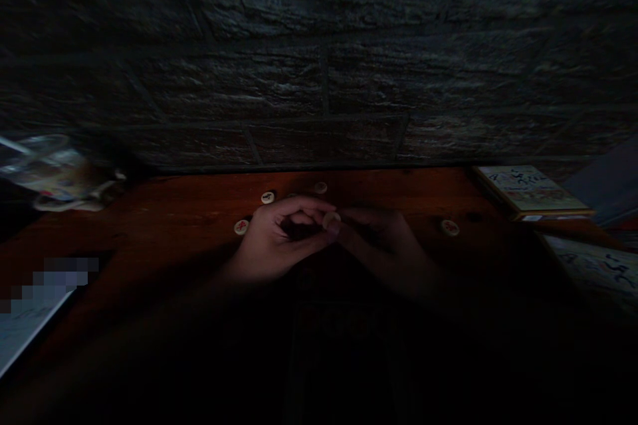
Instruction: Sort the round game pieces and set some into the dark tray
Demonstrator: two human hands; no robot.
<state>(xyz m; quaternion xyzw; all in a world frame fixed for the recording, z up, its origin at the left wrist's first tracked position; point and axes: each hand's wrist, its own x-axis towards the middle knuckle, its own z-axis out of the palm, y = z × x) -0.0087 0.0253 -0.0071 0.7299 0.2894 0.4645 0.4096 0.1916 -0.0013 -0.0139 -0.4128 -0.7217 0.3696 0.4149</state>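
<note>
Between the fingertips of both hands is a small, round, pale xiangqi piece (331,220), held just above the wooden table (194,202). My left hand (279,236) pinches it from the left with thumb and index finger. From the right, my right hand (386,242) closes its thumb and fingers on the same piece, partly in shadow. Left of my hands lie a piece with a dark mark (268,197) and another with a red mark (242,227). Behind my fingertips rests a dim piece (320,187). Farther right sits another red-marked piece (449,228).
A stone-block wall (319,80) rises behind the table. On the right are a patterned flat box (528,189) and a second one (598,272). At far left stands a clear drink cup (54,169) with a straw. Faint round shapes show in deep shadow nearest me.
</note>
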